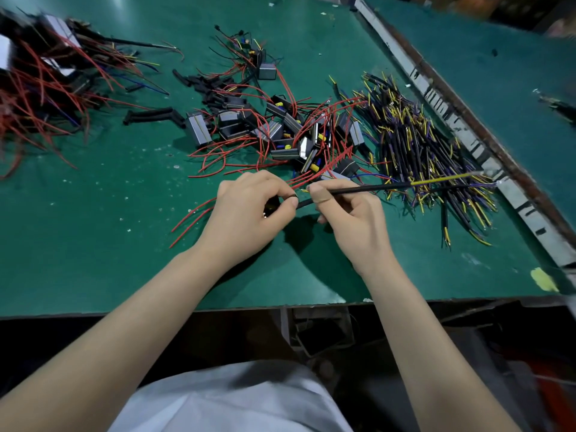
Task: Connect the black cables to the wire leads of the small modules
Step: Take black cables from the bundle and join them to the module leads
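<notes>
Both hands meet just above the near middle of a green table (124, 269). Left hand (249, 213) has its fingers curled, thumb and forefinger pinching something small and dark; part of a small module seems to sit inside the palm, mostly hidden. Two or three red wire leads (190, 221) trail out from under this hand toward the left. Right hand (349, 210) is curled too, thumb pressed on top of one black cable (367, 189), pinching it against the fingers. That cable runs between the two hands and sticks out to the right, ending in a yellow wire and a thinner purple one. Both wrists are lifted off the table, with the forearms angling in from the near edge.

Just beyond the hands lies a loose pile of modules (280, 132), roughly fifteen, tangled in red leads. To the right of it is a heap of black cables (420, 151), too many to count. A third tangle of red wires (46, 88) sits far left.
</notes>
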Available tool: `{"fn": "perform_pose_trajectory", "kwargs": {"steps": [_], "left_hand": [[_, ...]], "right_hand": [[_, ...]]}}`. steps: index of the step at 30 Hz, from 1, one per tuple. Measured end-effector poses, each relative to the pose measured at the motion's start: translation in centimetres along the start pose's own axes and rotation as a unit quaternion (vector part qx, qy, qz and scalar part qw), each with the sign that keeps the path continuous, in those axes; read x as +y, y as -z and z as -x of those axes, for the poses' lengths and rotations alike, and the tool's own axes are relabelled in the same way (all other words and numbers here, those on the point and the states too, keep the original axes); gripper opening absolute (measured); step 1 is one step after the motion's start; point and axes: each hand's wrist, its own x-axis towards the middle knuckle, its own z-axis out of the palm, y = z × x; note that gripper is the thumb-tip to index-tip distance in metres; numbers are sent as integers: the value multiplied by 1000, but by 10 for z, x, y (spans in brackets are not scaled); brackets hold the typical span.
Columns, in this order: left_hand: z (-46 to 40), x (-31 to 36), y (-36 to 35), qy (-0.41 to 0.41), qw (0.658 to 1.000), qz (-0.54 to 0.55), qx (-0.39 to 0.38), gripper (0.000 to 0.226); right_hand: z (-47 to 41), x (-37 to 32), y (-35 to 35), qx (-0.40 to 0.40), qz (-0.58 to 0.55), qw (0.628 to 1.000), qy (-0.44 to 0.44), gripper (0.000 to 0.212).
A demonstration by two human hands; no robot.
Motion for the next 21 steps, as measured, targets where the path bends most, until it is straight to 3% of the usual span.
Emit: {"fn": "perform_pose_trajectory", "kwargs": {"steps": [21], "left_hand": [[4,3,4,4,997,71,19,18]], "right_hand": [[2,-2,-1,-45,-51,997,-27,11]]}}
